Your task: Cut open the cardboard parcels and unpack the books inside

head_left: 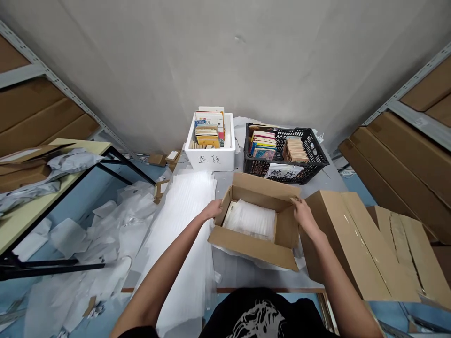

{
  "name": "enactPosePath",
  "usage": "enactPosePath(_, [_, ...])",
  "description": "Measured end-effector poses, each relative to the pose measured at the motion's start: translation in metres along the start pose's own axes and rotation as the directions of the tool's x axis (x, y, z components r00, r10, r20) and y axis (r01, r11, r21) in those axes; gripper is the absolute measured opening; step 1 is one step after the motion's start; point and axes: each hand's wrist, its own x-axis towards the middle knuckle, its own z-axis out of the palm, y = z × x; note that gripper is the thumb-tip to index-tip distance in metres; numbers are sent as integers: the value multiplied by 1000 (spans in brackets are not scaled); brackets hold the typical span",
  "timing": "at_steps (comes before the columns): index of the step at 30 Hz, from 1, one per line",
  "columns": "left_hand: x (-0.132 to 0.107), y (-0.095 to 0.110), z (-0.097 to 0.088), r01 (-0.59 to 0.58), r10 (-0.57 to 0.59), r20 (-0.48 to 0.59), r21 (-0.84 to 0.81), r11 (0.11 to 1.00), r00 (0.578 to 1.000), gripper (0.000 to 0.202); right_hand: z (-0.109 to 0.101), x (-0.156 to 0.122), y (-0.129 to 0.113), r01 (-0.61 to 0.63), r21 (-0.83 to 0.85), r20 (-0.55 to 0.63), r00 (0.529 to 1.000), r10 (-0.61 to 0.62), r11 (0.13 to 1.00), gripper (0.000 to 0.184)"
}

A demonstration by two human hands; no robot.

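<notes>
An open cardboard box (252, 248) sits on the grey table in front of me, its near and far flaps folded outward. My left hand (213, 209) grips the box's left edge, fingers curled over it. On the opposite side, my right hand (303, 217) is closed on the upper right edge. Inside the box lies a bundle in white foam wrap (251, 217), with a pale book or paper edge showing at its left. To the left of the box, a long stack of white foam sheets (186, 244) covers the table.
Behind the box stand a white foam bin (210, 160) and a black plastic crate (310, 155), both holding books. Closed cartons (359, 244) stand close on the right. Foam scraps (116, 225) litter the floor at left, beside a yellowish table (75, 171).
</notes>
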Motion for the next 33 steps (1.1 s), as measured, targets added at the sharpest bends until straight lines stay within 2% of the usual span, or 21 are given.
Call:
enactPosePath(2, [-12,-3,-1,-8,8,-39,-5,1000,999,23,-8,-12,15,-10,-25,-69,998,9,1000,51])
enactPosePath(4, [-23,-5,-5,-10,9,-80,-13,1000,997,23,-15,-23,18,-70,-92,-132,990,58,993,47])
enactPosePath(7, [-36,-4,-14,-15,11,-137,-27,1000,991,22,-23,-28,6,-163,-195,-281,954,104,967,46])
enactPosePath(10, [-48,-5,-26,-13,7,-183,-29,1000,983,22,-26,-20,-11,-182,-238,-367,926,85,954,60])
enactPosePath(11, [-52,-7,-30,-10,4,-197,-31,999,980,23,-26,-15,-17,-183,-238,-358,930,89,954,68])
enactPosePath(13, [-59,-12,-38,-6,-6,-233,-53,999,972,25,-22,-6,-25,-185,-185,-262,956,133,965,83])
enactPosePath(16, [-68,-22,-44,7,-30,-285,-83,996,958,27,-16,5,-35,-185,16,-86,979,186,983,93])
enactPosePath(18, [-72,-27,-44,13,-34,-308,-71,997,951,28,-16,10,-40,-156,154,-65,984,167,976,82])
enactPosePath(20, [-75,-32,-42,13,-26,-314,-45,999,949,31,-20,16,-44,-110,300,-64,989,135,948,61])
enactPosePath(23, [-75,-37,-38,25,-23,-326,1,1000,945,40,-28,28,-48,-82,508,12,996,88,857,43])
enactPosePath(27, [-68,-46,-37,48,-21,-419,53,997,908,48,-31,41,-55,-90,603,82,995,51,793,44])
enactPosePath(33, [-47,-54,-35,63,-26,-503,58,996,864,35,-22,27,-60,90,626,-46,996,-79,774,52])
